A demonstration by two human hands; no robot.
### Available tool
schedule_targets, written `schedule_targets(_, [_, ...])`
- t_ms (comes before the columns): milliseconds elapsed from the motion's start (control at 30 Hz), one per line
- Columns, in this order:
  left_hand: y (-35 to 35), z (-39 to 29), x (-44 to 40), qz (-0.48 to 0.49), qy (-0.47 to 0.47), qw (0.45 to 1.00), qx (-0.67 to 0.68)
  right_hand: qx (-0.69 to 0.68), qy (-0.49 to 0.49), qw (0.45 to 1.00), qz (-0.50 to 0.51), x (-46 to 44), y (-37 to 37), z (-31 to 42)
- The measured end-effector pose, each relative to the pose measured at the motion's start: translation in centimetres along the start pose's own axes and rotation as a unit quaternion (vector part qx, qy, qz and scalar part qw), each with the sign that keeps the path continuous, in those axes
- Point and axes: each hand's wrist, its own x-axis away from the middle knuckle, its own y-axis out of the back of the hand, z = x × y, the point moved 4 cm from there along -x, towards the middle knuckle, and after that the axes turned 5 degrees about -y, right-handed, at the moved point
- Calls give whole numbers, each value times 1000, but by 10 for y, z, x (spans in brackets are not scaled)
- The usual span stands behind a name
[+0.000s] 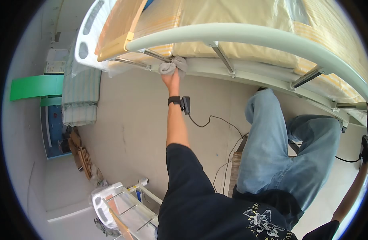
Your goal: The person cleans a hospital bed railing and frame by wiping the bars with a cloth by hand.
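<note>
Clutching a grey cloth [172, 66] at a bed-rail post's [155, 55] lower end, your left hand [173, 82] has fingers mostly buried in folds; beyond its strap [366, 150], your right hand vanishes at the dark lens edge, grip impossible to tell.

The bunched grey cloth [166, 69] is in the fingers of the left hand [173, 81], under the long curved pale rail [248, 33]. Behind that rail lies the big yellow plastic-wrapped mattress [240, 12]. Far left, the curved green panel [36, 87] sits beside the striped green stacked bundle [82, 84]. The blue denim jeans [272, 140] are right of the hand.
</note>
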Motion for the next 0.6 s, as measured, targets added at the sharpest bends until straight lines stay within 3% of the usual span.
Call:
schedule_targets(133, [58,-56,22,-183,23,959,215,31,-35,999,12,-1,3,6])
schedule_targets(200, [89,-123,30,-240,-4,929,283,27,-27,999,3,-1,1,5])
schedule_targets(267, [112,-178,18,-234,-112,929,265,23,-34,999,6,0,1,4])
schedule_targets(333, [123,-216,-4,-196,-227,941,155,16,-40,999,13,5,-3,-2])
schedule_targets(467, [105,-241,-42,-245,-272,929,56,26,-100,992,66,31,-22,-47])
schedule_targets(600, [98,-244,-73,-95,-229,969,14,-10,-100,995,25,13,-7,-10])
